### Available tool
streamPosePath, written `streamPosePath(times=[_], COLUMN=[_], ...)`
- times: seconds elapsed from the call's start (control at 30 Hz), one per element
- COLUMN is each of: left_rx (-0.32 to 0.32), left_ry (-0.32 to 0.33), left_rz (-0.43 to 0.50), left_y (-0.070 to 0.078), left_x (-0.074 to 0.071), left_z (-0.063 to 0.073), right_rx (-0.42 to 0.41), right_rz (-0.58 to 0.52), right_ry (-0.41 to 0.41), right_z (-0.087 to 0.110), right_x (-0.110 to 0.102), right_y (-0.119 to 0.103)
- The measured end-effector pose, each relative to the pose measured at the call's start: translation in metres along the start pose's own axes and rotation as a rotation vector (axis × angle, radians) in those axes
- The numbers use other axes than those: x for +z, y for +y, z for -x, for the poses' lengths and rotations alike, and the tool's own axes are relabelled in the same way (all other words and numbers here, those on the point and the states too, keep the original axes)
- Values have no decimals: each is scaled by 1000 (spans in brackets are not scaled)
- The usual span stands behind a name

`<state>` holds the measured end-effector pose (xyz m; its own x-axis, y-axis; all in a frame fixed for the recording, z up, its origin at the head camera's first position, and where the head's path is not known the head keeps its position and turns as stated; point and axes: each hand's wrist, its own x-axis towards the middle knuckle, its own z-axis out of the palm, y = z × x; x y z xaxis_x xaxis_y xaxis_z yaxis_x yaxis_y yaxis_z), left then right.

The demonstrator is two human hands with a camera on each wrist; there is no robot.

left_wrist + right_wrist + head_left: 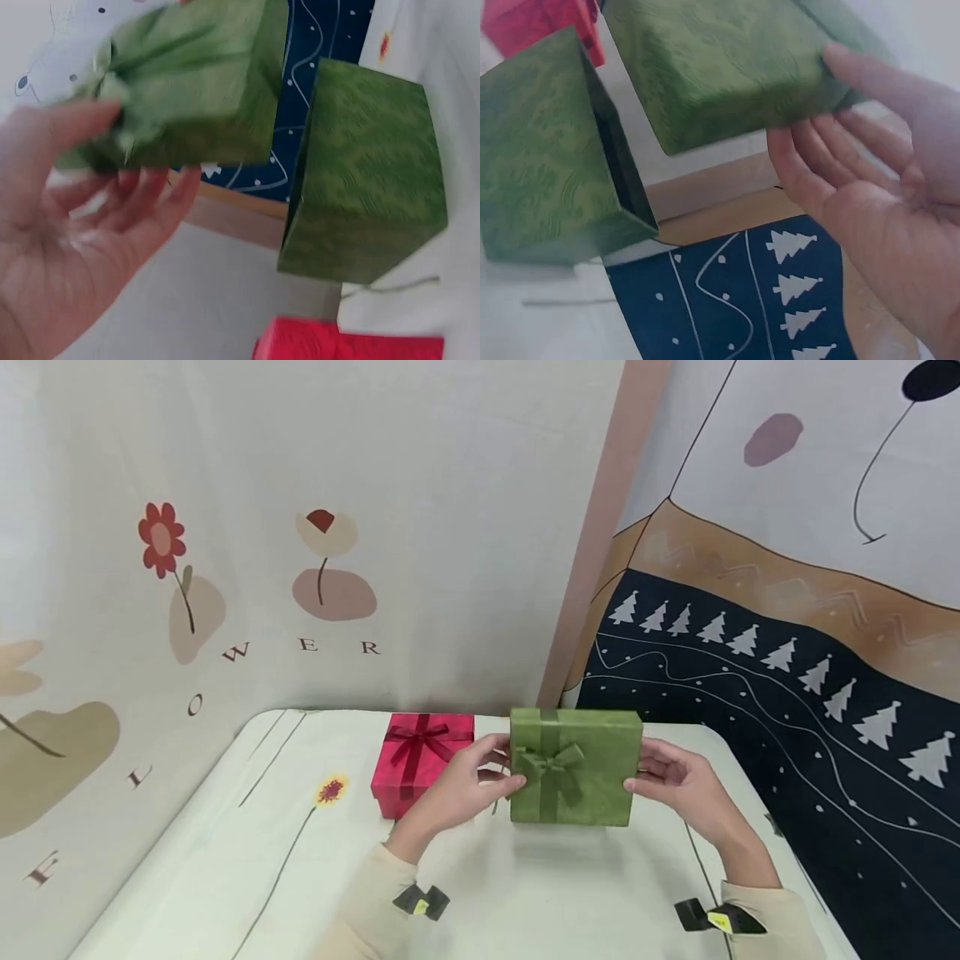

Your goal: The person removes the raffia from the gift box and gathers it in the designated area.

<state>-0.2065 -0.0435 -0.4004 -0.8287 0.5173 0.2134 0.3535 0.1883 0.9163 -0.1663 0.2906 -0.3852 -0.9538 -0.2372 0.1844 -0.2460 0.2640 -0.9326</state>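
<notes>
Both hands hold a green gift box lid (pixel 600 781) with a green ribbon and bow (pixel 555 762), one at each side. My left hand (pixel 461 787) grips its left edge, thumb on the top face by the bow and fingers at the side. On the right edge, my right hand (pixel 678 781) pinches it between thumb and fingers. In both wrist views the lid is apart from the green box base (pixel 375 165), whose opening faces the lid. From the head view the base is hidden behind the lid.
Left of the lid, a red gift box (pixel 390 777) with a dark red bow stands on the white, flower-printed table cover (pixel 262 843). Printed cloths hang behind the table and along its right side. A black band (pixel 422 902) is on each sleeve.
</notes>
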Motion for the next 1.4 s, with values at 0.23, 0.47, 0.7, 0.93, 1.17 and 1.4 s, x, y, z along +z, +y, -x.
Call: streamPosePath(times=[0.23, 0.47, 0.7, 0.93, 1.17, 1.4], left_rx=[137, 174, 186, 221, 275, 290], left_ry=[-178, -291, -370, -401, -386, -419], left_rz=[-197, -420, -575, -664, -695, -710], left_y=[-11, -23, -37, -52, -57, -60], left_x=[-5, 6, 20, 32, 38, 42], left_z=[26, 42, 47, 50, 51, 53], right_rx=[-71, -122, -239, -441, -492, -484], right_rz=[178, 352, 497, 699, 742, 771], right_ry=[-203, -324, -380, -344, -328, -366], right_z=[27, 44, 53, 58, 61, 61], right_x=[4, 17, 28, 37, 37, 40], right_y=[0, 12, 40, 66, 74, 78])
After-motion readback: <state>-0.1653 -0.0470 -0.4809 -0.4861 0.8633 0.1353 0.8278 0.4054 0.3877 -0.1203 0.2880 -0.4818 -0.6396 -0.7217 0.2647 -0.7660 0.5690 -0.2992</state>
